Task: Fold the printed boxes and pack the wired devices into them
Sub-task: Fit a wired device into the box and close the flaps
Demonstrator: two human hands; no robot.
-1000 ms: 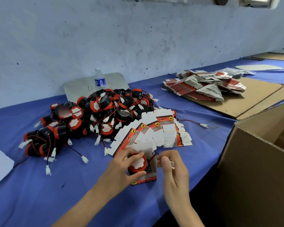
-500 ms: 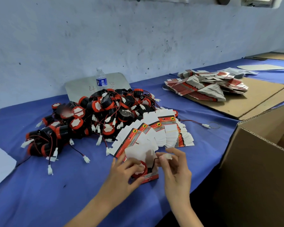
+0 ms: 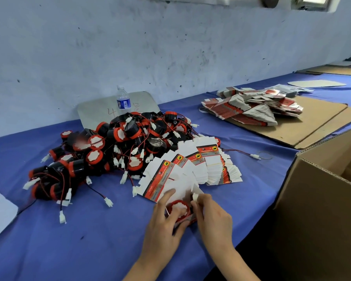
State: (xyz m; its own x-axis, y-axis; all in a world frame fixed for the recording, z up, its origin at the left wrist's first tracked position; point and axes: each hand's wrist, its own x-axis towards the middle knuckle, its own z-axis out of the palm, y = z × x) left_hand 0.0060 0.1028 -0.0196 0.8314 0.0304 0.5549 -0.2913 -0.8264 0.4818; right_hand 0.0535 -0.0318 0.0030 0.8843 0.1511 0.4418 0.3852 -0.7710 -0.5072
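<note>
I see a large pile of wired devices [image 3: 118, 151] unpacked mid-worktop. Near its front edge my left hand [image 3: 166, 226] grips one folded box [image 3: 185, 219] with a device [image 3: 178, 206] inside; my right hand [image 3: 213, 218] pinches its connector [image 3: 195, 196]. Flat boxes [image 3: 201, 165] remain, so I judge most is left.

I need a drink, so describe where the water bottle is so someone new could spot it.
Look at the heap of black-and-red wired devices on the blue cloth. Behind it, by the wall, stands the water bottle: clear plastic, blue label, the only upright thing there.
</note>
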